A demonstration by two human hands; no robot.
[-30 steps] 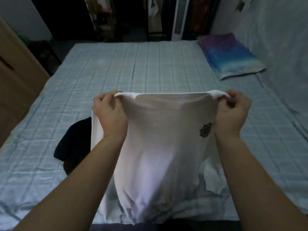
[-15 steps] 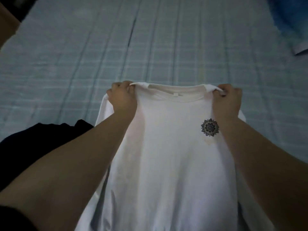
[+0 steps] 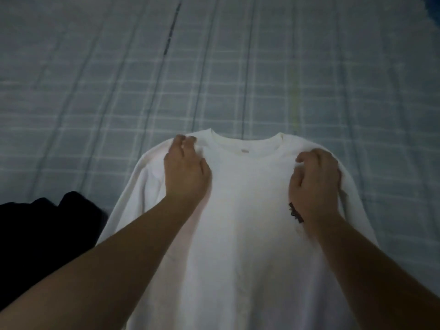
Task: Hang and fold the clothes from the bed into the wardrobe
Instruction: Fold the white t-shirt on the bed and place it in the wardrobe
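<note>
In the head view, a white round-necked cotton T-shirt [image 3: 240, 210] with a small dark chest emblem lies flat, front up, on the pale blue checked bedsheet [image 3: 238, 67], filling the lower centre of the frame. The left hand [image 3: 187, 170] and right hand [image 3: 314, 184] rest on its shoulders, curled fingers pinching the cloth beside the collar. A black garment [image 3: 45, 232] lies at lower left, just beside the shirt.

Pale blue-grey checked bedsheet [image 3: 238, 75] fills most of the frame, top edge to both sides; white grid lines run across and down it. Long shallow creases run top to bottom, mostly in the centre and left. One short dark streak [image 3: 172, 32] at upper centre, angled along a crease; can't tell if it's a mark or a fold shadow. Faint yellowish stripe [image 3: 294, 101] runs vertically right of centre. Small dark blue patch [image 3: 435, 8] at the extreme upper right corner, cut off by the frame, too little showing to identify.
</note>
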